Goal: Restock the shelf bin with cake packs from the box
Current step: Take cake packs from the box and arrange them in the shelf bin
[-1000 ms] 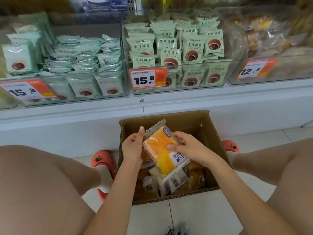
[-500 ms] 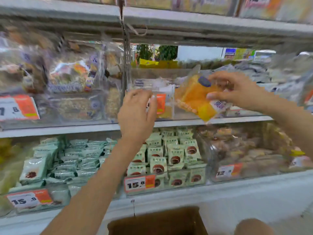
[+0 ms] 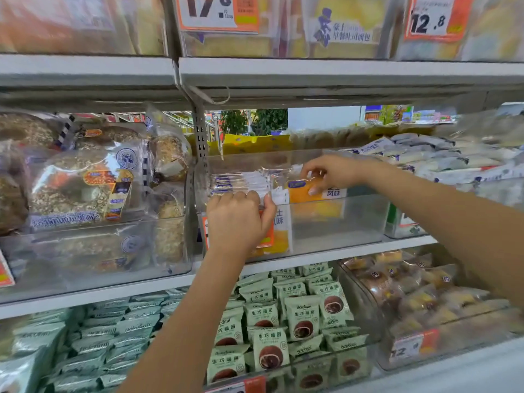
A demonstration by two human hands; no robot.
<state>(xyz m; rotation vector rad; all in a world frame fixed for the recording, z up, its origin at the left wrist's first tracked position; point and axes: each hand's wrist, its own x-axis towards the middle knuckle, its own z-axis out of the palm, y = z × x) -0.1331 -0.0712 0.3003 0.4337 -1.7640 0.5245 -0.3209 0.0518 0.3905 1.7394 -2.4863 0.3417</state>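
A clear plastic shelf bin [image 3: 354,222] sits on the middle shelf, straight ahead. My right hand [image 3: 329,173] pinches the top of an orange cake pack [image 3: 302,194] and holds it upright inside the bin. My left hand [image 3: 236,219] curls its fingers over the bin's front wall and against a row of cake packs [image 3: 241,181] standing in the bin's left part. The right part of the bin holds nothing. The box is out of view.
Bagged round breads [image 3: 85,188] fill the bin to the left. White packs [image 3: 425,157] lie in the bin to the right. Green chocolate cake packs [image 3: 283,321] and brown cakes [image 3: 411,296] fill the shelf below. Price tags [image 3: 218,12] hang on the shelf above.
The view rose from the box on the floor to the shelf. My right hand carried the orange pack up and lowered it into the bin. My left hand moved onto the bin's front.
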